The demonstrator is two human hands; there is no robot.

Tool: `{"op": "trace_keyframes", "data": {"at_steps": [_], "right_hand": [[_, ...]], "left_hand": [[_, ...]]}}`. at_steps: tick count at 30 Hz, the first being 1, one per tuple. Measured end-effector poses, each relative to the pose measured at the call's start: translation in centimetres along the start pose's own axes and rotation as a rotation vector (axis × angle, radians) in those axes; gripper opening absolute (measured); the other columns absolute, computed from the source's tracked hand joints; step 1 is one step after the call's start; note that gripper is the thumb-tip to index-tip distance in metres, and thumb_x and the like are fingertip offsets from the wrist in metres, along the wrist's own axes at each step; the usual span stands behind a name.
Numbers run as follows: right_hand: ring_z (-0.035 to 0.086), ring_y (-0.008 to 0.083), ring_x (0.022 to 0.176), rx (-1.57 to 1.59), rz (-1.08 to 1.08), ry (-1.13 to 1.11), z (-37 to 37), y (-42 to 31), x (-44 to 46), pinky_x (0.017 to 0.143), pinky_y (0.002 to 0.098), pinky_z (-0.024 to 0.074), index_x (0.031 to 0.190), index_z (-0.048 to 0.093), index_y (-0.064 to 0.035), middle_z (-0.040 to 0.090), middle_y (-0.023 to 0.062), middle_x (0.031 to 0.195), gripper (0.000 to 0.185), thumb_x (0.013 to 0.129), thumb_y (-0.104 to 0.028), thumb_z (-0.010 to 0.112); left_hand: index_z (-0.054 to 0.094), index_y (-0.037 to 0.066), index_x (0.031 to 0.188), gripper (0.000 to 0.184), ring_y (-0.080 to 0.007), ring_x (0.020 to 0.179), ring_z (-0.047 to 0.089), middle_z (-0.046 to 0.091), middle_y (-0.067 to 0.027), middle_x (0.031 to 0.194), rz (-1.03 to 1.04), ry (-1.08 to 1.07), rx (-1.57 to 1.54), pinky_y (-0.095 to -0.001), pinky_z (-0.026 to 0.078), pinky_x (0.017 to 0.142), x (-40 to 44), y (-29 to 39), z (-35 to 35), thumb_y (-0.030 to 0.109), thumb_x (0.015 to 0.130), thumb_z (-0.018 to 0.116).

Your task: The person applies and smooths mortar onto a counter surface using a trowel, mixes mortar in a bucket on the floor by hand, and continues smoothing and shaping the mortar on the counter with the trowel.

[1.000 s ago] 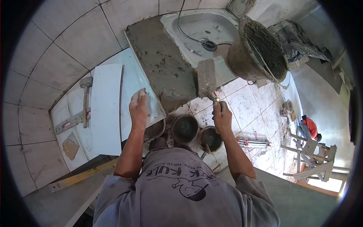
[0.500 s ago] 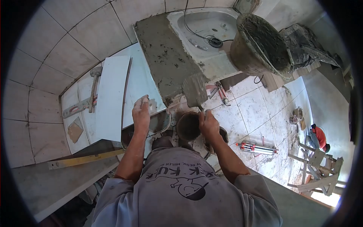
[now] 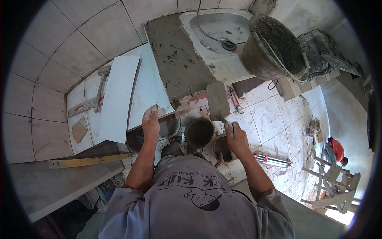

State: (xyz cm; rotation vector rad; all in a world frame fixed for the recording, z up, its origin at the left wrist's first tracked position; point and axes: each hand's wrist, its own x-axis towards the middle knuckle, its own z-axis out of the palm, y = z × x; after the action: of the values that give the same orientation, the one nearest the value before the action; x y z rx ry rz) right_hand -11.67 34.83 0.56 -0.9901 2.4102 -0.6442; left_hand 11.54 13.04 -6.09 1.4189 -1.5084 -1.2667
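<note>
My right hand (image 3: pixel 237 139) is closed round the handle of a trowel (image 3: pixel 218 101), whose flat blade is held just off the front edge of the wet mortar (image 3: pixel 175 55). That grey mortar covers the counter between the sink (image 3: pixel 223 28) and a white tile (image 3: pixel 147 83). At the tile's near edge, my left hand (image 3: pixel 151 123) has its fingers raised; whether they grip anything is unclear. Below the counter stand a round bucket (image 3: pixel 199 133) and a second container (image 3: pixel 223 148).
A large mortar bucket (image 3: pixel 274 47) stands beside the sink. A loose white tile (image 3: pixel 119 95), a mallet (image 3: pixel 101 85) and a yellow level (image 3: pixel 89 161) lie left. Right are a tile cutter (image 3: pixel 273 159), a wooden trestle (image 3: pixel 334 183) and a crouching person (image 3: pixel 336 150).
The trowel first swung left over the mortar's front edge, then back right and off it. The view has shifted, and my left hand remains by the tile's near edge.
</note>
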Motion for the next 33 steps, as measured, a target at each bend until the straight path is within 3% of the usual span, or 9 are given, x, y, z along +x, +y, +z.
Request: {"op": "trace_keyframes", "data": {"at_steps": [3,5,11,15,19,23,25,30,33], "right_hand": [[0.059,0.0503,0.076,0.078,-0.041,-0.044,-2.4,-3.5,1.0,0.065,0.0528,0.0446,0.093,0.049,0.0022,0.059,0.0308,0.073,0.038,0.096,-0.036,0.048],[0.061,0.0486,0.077,-0.074,-0.132,-0.137,-3.6,-4.9,1.5,0.069,0.0539,0.0478,0.101,0.051,0.0033,0.061,0.0322,0.075,0.042,0.095,-0.038,0.049],[0.063,0.0444,0.08,-0.46,-0.275,-0.181,-5.6,-8.7,4.7,0.073,0.0529,0.0481,0.099,0.052,0.0001,0.063,0.0274,0.079,0.04,0.095,-0.039,0.048],[0.066,0.0398,0.085,-0.563,-0.186,-0.11,-7.1,-9.2,7.1,0.078,0.0493,0.0505,0.103,0.056,0.0028,0.066,0.0255,0.087,0.044,0.095,-0.039,0.048],[0.063,0.0445,0.09,-0.371,-0.112,-0.084,-7.7,-6.9,7.9,0.082,0.0513,0.0481,0.105,0.055,0.0037,0.064,0.0301,0.088,0.046,0.094,-0.04,0.048],[0.061,0.0491,0.077,-0.132,-0.074,-0.003,-2.5,-2.5,6.8,0.069,0.0558,0.0483,0.101,0.053,0.0028,0.061,0.033,0.08,0.044,0.095,-0.04,0.047],[0.06,0.0509,0.073,-0.068,-0.082,0.076,0.9,-1.1,5.1,0.064,0.0572,0.0473,0.102,0.051,0.0012,0.06,0.0331,0.076,0.04,0.095,-0.038,0.047],[0.058,0.0518,0.071,-0.073,-0.111,0.067,5.7,6.6,0.9,0.061,0.0563,0.0444,0.101,0.046,-0.0005,0.059,0.032,0.073,0.032,0.095,-0.032,0.049],[0.058,0.0511,0.074,-0.092,-0.116,0.019,5.6,8.2,0.0,0.065,0.0565,0.0446,0.101,0.046,-0.0016,0.059,0.0317,0.075,0.03,0.095,-0.031,0.049]], "left_hand": [[0.062,-0.004,0.115,0.044,-0.0267,0.107,0.056,0.062,-0.019,0.112,0.011,0.013,-0.018,-0.0337,0.04,0.096,-0.5,0.8,0.7,0.033,0.095,0.049],[0.062,-0.003,0.115,0.044,-0.0268,0.108,0.056,0.062,-0.0193,0.112,0.018,0.017,-0.018,-0.0341,0.04,0.096,-0.7,1.0,0.6,0.033,0.095,0.049],[0.062,-0.001,0.117,0.042,-0.0283,0.108,0.055,0.061,-0.0194,0.112,-0.045,0.006,0.013,-0.0345,0.04,0.097,-0.9,-0.3,0.2,0.032,0.095,0.049],[0.062,-0.001,0.119,0.042,-0.0276,0.109,0.055,0.06,-0.0197,0.115,-0.051,-0.001,-0.013,-0.0339,0.04,0.097,-1.1,-0.7,0.2,0.032,0.095,0.049],[0.062,-0.001,0.119,0.042,-0.0259,0.11,0.055,0.059,-0.0188,0.115,-0.049,0.006,-0.014,-0.0331,0.04,0.097,-1.3,-0.9,-0.1,0.032,0.096,0.048],[0.058,-0.005,0.121,0.044,-0.019,0.106,0.055,0.063,-0.0128,0.113,-0.085,0.025,0.037,-0.0297,0.041,0.093,-1.2,-0.4,-0.4,0.03,0.097,0.048],[0.063,-0.002,0.116,0.042,-0.028,0.107,0.056,0.06,-0.0189,0.113,-0.118,0.01,0.021,-0.0341,0.041,0.095,-1.1,0.0,-0.4,0.031,0.094,0.049],[0.063,-0.002,0.114,0.042,-0.0285,0.105,0.057,0.062,-0.0195,0.11,-0.032,0.041,0.026,-0.0349,0.041,0.093,-0.4,0.0,0.0,0.033,0.094,0.049],[0.063,-0.002,0.114,0.043,-0.0286,0.105,0.057,0.062,-0.0201,0.11,-0.025,0.024,0.058,-0.0345,0.041,0.093,-0.3,-0.4,-0.3,0.033,0.094,0.049]]}}
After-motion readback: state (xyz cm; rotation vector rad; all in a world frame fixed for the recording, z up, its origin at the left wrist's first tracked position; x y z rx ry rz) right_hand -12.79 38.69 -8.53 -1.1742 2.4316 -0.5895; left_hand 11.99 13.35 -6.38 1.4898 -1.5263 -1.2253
